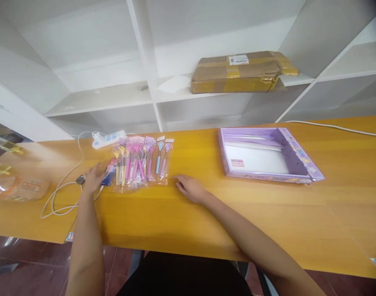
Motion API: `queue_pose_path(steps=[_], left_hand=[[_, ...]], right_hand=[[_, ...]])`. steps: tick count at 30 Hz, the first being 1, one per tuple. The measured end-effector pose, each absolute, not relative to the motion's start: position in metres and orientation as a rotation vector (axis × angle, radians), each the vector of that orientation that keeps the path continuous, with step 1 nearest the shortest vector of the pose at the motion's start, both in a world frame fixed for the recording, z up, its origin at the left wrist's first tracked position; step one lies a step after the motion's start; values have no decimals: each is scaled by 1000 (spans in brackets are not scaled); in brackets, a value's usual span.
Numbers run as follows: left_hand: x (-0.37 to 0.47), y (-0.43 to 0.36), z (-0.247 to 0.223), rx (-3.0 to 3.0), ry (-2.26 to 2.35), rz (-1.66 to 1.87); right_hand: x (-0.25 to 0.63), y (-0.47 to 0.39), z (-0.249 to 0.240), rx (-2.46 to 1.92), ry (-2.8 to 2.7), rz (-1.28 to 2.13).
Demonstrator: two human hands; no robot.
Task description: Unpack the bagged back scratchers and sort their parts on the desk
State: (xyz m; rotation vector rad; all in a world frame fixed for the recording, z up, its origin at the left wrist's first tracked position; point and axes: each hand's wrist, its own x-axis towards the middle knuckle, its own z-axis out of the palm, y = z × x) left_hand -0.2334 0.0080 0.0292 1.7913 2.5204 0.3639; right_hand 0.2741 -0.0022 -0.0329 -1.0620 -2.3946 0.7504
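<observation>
My left hand point(94, 179) lies on the table with its fingers spread. It is beside a flat blue and red thing point(108, 172), perhaps a phone, with a white cable end at its lower edge. A small dark object point(80, 179) is by its thumb side. To the right lie several small back scratchers point(137, 162) in clear plastic bags, with pink, yellow and purple handles. A blue back scratcher point(158, 158) and a purple one point(165, 159) are at the right end. My right hand point(190, 188) rests just right of the bags, fingers loosely stretched, holding nothing.
A purple open box point(223, 154) stands at the right, with a few long purple pieces along its back. Behind are white shelves point(154, 94) with a taped carton point(237, 74). A power strip point(109, 139), a white cable point(54, 201) and a plastic jar point(24, 188) are at the left.
</observation>
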Motion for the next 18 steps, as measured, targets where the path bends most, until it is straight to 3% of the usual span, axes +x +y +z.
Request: queue_pose_path(steps=[10, 18], left_hand=[[-224, 34, 19, 1729, 2514, 324], [-240, 56, 32, 1693, 2619, 93]], right_hand=[[274, 2, -36, -1005, -2365, 773], [277, 6, -35, -974, -2311, 829]])
